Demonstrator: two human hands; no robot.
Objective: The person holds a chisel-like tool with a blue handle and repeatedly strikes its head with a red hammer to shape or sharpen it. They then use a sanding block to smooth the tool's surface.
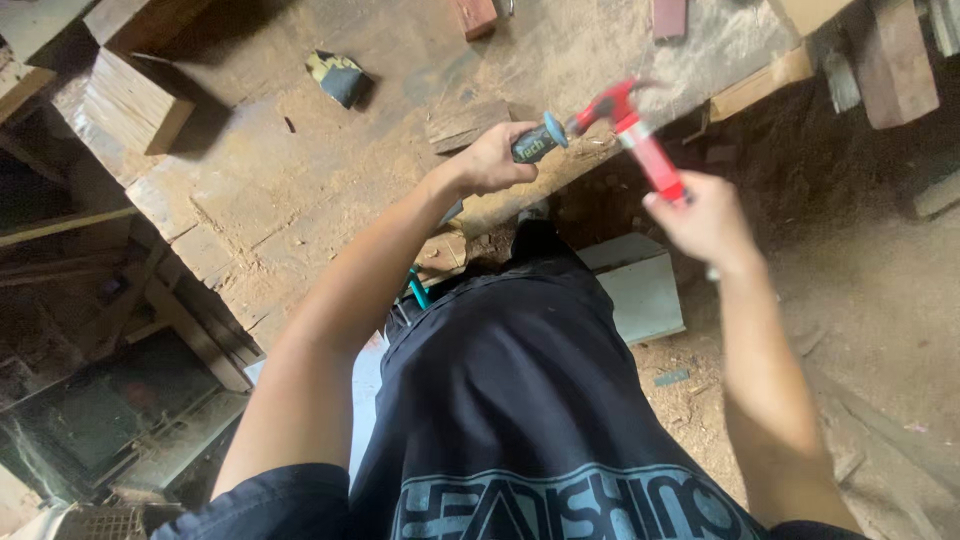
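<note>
Red hammer above the near edge of the sawdust-strewn wooden surface | right hand closed around its red handle | left hand gripping a dark, blue-capped tool handle, its tip meeting the hammer head | wood blocks far left

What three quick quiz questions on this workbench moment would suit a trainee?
1. True or false: both hands are on the red hand tool with the dark grey, blue-capped handle.
2. Which hand grips the grey handle?
3. The worn wooden workbench carries: A) a small dark folded pad B) a glass jar.

Key:
1. True.
2. The left hand; the right hand holds the red shaft.
3. A.
</note>
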